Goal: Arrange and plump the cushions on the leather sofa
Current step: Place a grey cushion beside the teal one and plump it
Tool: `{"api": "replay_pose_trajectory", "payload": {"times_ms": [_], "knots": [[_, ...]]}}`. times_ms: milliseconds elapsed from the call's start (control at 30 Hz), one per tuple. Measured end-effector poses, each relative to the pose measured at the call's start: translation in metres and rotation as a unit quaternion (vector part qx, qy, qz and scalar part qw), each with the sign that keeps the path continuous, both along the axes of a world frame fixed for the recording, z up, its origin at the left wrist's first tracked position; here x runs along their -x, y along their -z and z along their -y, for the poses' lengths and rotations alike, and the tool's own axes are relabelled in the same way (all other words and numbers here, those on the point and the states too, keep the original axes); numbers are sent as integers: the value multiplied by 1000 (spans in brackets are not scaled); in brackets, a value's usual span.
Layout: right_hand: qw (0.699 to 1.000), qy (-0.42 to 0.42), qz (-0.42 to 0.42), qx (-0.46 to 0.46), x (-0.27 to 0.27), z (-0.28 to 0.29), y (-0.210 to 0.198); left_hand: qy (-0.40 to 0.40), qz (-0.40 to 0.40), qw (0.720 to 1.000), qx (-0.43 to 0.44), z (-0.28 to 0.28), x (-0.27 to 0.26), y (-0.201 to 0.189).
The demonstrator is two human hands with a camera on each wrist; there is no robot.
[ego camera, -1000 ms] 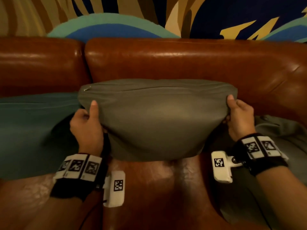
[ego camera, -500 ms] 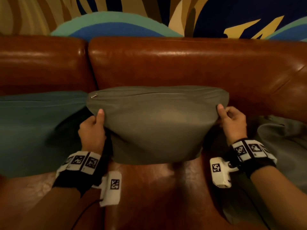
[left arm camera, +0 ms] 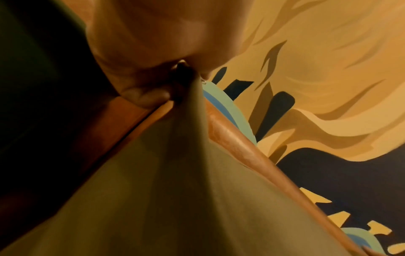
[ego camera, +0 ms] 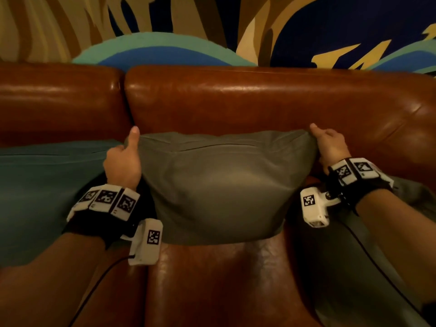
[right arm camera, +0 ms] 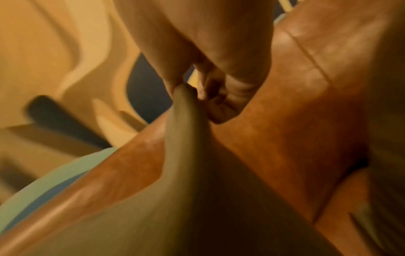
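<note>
Left hand (ego camera: pixel 122 161) pinches the top left corner of the grey-green cushion (ego camera: pixel 221 185), thumb laid up along the front of the fabric, fingers tucked behind; the left wrist view shows that corner drawn to a tight peak between thumb and fingers (left arm camera: pixel 144 97). Right hand (ego camera: pixel 330 147) has the top right corner the same way, thumb in front, fingers curled at the back, the fabric squeezed into a narrow ridge in the right wrist view. The two hands sit well apart, one at each upper corner, and the top edge runs between them with a few slack creases. The cushion stands upright on the leather sofa (ego camera: pixel 236 107), its back close to the backrest and its bottom edge on the seat. A teal cushion (ego camera: pixel 47 190) lies just beside the left hand, its near edge dipping under that wrist. A grey cushion (ego camera: pixel 412 204) lies low behind the right forearm. Bare brown seat shows below the held cushion, and a broad band of backrest above its top edge. A painted mural (ego camera: pixel 165 31) fills the wall above.
</note>
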State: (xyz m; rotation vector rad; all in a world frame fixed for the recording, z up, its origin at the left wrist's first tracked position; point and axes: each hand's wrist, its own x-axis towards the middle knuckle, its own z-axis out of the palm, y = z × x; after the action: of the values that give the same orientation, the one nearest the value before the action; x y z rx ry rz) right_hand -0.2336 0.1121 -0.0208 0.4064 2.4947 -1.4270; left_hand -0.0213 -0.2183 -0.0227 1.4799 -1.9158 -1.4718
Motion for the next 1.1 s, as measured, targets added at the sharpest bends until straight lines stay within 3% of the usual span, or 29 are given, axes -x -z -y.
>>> {"api": "replay_pose_trajectory", "payload": {"times_ms": [133,333,433,500,567,633,700,800,867,1000,1100], "knots": [[990,-56,-100,-80,-12,-22,9,-13,26,998,50,10,-20,19],[992,-25,-77,-98,-12,-50,29,-13,30,999,21,5,-35,22],[997,-13,-11,-81,-13,-51,28,16,27,999,31,2,-33,18],[990,-15,-1,-139,-16,-42,18,16,30,999,29,0,-32,14],[974,-25,-69,-215,-26,-19,1,17,39,998,35,0,-30,12],[938,-94,-201,-268,-49,21,-11,19,47,998,39,-2,-30,9],[886,-265,-259,-278,-88,72,-15,18,42,998,40,-5,-31,9],[794,-515,-218,-239,-160,149,-10,8,48,998,35,-10,-33,8],[761,-569,-175,-258,-182,172,-1,3,43,999,31,-7,-34,8],[768,-528,-133,-337,-138,134,13,10,24,1000,8,0,-34,6],[816,-438,-50,-375,-86,70,20,0,8,1000,-4,-1,-31,8]]}}
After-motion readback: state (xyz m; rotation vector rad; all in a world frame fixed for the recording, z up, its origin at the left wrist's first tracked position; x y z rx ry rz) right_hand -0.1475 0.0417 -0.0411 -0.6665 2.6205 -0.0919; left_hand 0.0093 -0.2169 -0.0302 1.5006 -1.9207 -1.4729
